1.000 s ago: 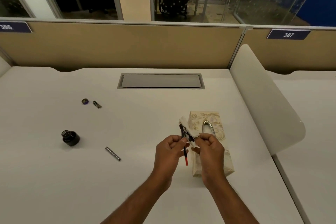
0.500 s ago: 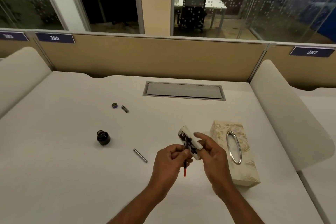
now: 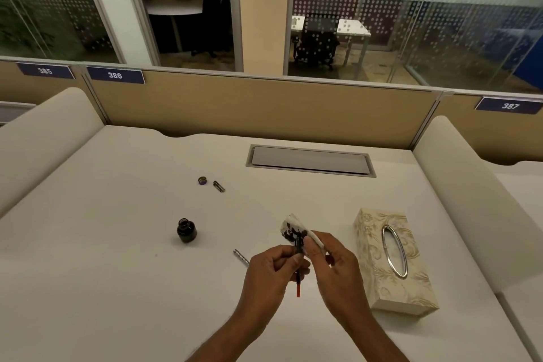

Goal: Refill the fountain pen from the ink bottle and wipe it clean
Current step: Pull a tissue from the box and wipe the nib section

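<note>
My left hand (image 3: 274, 270) pinches the thin inner part of the fountain pen (image 3: 298, 279), red end pointing down. My right hand (image 3: 333, 264) holds a white tissue (image 3: 293, 229), stained dark with ink, wrapped around the pen's upper end. The open ink bottle (image 3: 186, 231) stands on the white desk (image 3: 117, 273) to the left. The silver pen barrel (image 3: 241, 257) lies just left of my left hand. The bottle cap (image 3: 202, 180) and the pen cap (image 3: 219, 186) lie farther back.
A patterned tissue box (image 3: 390, 261) sits right of my hands. A grey cable hatch (image 3: 310, 160) is set in the desk at the back. Beige partitions and curved white dividers (image 3: 458, 185) border the desk.
The camera has tilted up and turned left, so everything sits further right and lower in view. My hands keep working the tissue on the pen's upper end; the stained tissue has shifted slightly.
</note>
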